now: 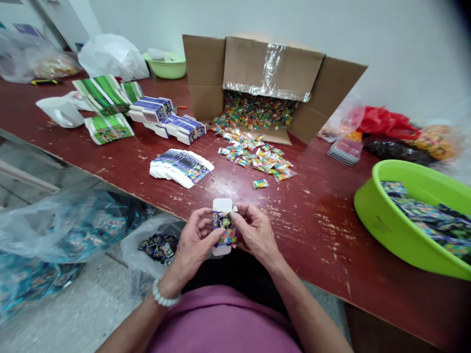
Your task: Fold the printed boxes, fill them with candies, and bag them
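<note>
L hand (194,238) & R hand (256,233) both pinch box (225,223) btwn them at table (316,220) edge; end flaps out, not yet tucked. Fanned cartons (181,165) untouched nearby; sweets (274,162) loose, unboxed.

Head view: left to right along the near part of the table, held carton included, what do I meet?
White cup → front green carton bundle → fanned flat cartons → held carton → lone wrapped piece → lime-green tub.
</note>
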Available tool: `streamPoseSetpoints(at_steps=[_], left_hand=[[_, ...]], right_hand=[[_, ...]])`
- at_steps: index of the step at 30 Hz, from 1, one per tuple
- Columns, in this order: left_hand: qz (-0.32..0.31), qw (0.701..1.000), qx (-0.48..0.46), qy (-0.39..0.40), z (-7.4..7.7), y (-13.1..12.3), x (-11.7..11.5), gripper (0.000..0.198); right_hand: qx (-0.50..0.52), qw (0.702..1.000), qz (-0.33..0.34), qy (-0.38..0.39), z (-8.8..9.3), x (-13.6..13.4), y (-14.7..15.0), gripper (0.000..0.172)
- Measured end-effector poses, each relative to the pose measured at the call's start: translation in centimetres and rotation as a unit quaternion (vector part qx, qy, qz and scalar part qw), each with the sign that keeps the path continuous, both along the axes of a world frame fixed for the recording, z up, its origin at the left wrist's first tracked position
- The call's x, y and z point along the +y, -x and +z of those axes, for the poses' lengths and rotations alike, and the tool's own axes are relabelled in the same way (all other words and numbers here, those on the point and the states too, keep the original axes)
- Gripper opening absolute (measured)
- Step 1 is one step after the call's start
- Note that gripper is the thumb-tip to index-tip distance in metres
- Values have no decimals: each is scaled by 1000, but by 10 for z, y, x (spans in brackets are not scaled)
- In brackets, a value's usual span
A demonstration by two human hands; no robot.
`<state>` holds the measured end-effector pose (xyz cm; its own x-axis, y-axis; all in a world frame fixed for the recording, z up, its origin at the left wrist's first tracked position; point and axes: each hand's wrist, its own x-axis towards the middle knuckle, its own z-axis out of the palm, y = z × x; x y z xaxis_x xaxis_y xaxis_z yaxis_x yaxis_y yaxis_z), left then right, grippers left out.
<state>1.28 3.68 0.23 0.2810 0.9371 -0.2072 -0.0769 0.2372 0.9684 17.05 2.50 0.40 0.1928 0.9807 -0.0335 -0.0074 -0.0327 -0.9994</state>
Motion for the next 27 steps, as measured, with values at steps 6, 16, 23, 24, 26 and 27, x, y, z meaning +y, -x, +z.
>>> streamPoseSetpoints(at_steps=[6, 16, 23, 24, 26, 27], left_hand=[[52, 993, 63, -82, -3, 0, -5, 61], [-12, 999, 19, 30, -9, 10, 2, 34], [5, 1000, -5, 11, -10, 12, 3, 38], [15, 999, -19, 27, -8, 12, 2, 45], [8, 996, -46, 78, -3, 12, 1, 54], [-19, 992, -58, 114, -1, 12, 0, 53]], right_hand=[[46, 998, -28, -30, -9, -1, 8, 28], [91, 993, 35, 69, -16, 1, -2, 25], [28, 991, 128, 26, -12, 2, -8, 24], [11, 992, 122, 15, -12, 2, -8, 23], [-19, 995, 92, -19, -11, 1, -7, 20], [-38, 995, 79, -39, -10, 0, -6, 19]])
